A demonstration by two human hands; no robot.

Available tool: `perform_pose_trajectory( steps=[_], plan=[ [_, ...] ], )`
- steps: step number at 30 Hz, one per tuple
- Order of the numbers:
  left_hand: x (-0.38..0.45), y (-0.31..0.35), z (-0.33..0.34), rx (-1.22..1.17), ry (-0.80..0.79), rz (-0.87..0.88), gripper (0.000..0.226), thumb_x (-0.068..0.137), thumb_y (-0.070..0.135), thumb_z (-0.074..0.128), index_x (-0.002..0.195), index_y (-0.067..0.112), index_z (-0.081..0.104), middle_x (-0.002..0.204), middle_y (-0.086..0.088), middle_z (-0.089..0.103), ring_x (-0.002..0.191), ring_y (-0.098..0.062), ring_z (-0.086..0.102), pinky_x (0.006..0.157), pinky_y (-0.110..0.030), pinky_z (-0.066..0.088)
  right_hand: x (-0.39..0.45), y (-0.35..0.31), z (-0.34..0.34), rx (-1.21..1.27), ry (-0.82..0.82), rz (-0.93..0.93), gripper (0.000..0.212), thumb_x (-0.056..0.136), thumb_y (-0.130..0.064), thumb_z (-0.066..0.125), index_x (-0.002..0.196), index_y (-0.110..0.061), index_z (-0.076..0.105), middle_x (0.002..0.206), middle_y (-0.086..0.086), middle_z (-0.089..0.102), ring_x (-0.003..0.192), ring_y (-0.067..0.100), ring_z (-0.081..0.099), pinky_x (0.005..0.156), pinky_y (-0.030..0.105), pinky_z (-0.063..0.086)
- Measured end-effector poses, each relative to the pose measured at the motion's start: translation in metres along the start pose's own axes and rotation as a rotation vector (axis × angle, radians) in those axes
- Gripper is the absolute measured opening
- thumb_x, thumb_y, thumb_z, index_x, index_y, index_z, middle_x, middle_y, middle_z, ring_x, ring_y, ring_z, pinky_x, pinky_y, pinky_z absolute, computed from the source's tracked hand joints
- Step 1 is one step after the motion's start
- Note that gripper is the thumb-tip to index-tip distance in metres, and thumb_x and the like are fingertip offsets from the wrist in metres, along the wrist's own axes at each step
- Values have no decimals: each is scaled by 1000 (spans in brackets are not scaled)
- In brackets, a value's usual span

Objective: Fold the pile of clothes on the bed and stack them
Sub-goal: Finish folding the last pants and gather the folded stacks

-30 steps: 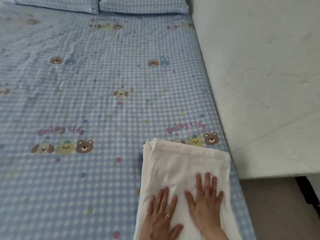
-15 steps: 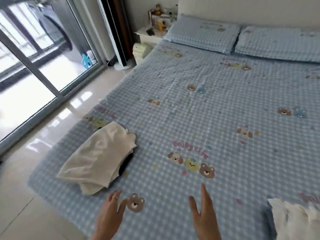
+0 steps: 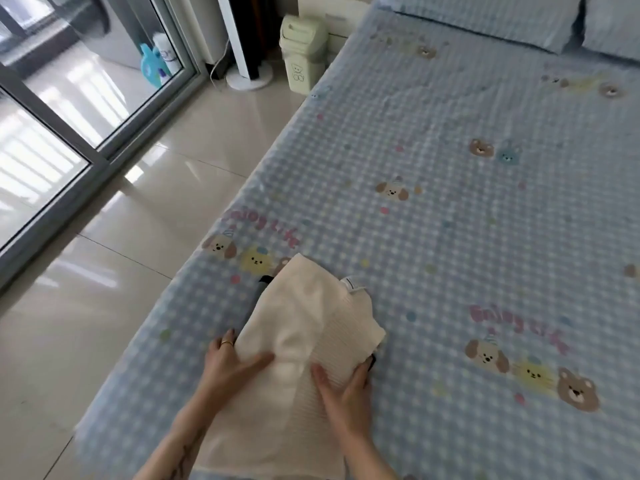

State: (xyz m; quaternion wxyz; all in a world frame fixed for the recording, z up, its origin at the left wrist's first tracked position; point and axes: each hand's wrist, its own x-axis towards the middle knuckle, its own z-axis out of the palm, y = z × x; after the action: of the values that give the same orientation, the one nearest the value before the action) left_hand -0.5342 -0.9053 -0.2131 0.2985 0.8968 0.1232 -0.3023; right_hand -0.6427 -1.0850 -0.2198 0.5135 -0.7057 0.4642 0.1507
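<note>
Left hand point(image 3: 231, 362) and right hand point(image 3: 346, 393) are gripping the near part of a cream garment point(image 3: 304, 337), thumbs lying on top and fingers curling under its edges. The garment is lying near the bed's point(image 3: 467, 237) left edge, covering a dark item point(image 3: 262, 284). Farther off, a pale green bin point(image 3: 302, 53) is standing on the tiled floor point(image 3: 121, 237).

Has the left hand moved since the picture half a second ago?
Yes. The left hand was open above the bed sheet, apart from the cream garment; now it grips that garment's left edge.
</note>
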Motion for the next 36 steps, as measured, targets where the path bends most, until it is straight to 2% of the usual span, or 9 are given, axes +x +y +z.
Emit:
perform_pose_trajectory(
  steps=[4,7,9,13,23,29,32,34,36],
  plan=[
    [2,-11,8,-227,-83,-24,73,54,52,83,113,24,52,100,4,67,88,-12,66,72,-32,55,3,9,11,42,-19,-60,106,75,-57,68,152,-19,6,152,5,33,135,21,38,100,25,30],
    [-8,-6,8,-451,-225,-90,63,55,34,88,108,13,60,90,-4,75,81,-20,72,69,-38,58,10,10,-1,112,-74,-65,89,78,-48,70,149,-28,20,145,-3,45,127,19,50,103,27,36],
    [-25,8,12,-530,-203,-88,49,62,20,87,103,11,61,83,1,76,75,-16,72,59,-30,57,10,10,-16,215,-85,-81,74,77,-42,74,140,-30,37,131,-5,58,114,10,59,99,27,44],
    [-81,47,36,-593,-131,-26,33,70,8,80,96,15,60,77,10,74,67,-4,69,49,-15,50,-8,26,-71,368,-29,-149,58,76,-28,78,123,-35,45,105,-31,56,91,-23,55,72,-3,39],
    [-246,152,217,-514,-393,181,41,70,11,82,103,21,58,92,7,72,77,3,67,56,-8,48,-73,168,-311,373,276,-85,81,75,-30,78,144,-22,37,117,-22,50,95,-18,47,73,-7,34],
    [-324,184,367,-421,-492,186,41,68,16,83,97,25,56,91,16,66,72,14,62,53,-4,45,-82,280,-442,224,384,-26,88,76,-42,75,148,-29,26,143,-18,34,129,-3,33,110,23,25],
    [-340,188,424,-354,-496,200,45,68,26,84,101,29,54,96,20,63,77,19,59,56,-2,44,-67,326,-484,104,410,-57,91,73,-58,69,148,-33,24,152,-22,24,139,-2,23,118,30,20],
    [-341,187,456,-281,-497,191,59,68,27,84,117,24,49,108,12,63,87,11,61,67,-7,48,-50,353,-496,65,393,-48,91,74,-57,67,149,-32,22,152,-21,24,139,-2,23,117,26,19],
    [-336,181,481,-120,-454,188,82,73,26,79,138,14,32,134,-8,52,115,-15,56,92,-31,47,-27,376,-490,-4,343,-25,88,82,-45,67,151,-22,17,156,-8,20,142,4,19,118,26,14]
  ],
)
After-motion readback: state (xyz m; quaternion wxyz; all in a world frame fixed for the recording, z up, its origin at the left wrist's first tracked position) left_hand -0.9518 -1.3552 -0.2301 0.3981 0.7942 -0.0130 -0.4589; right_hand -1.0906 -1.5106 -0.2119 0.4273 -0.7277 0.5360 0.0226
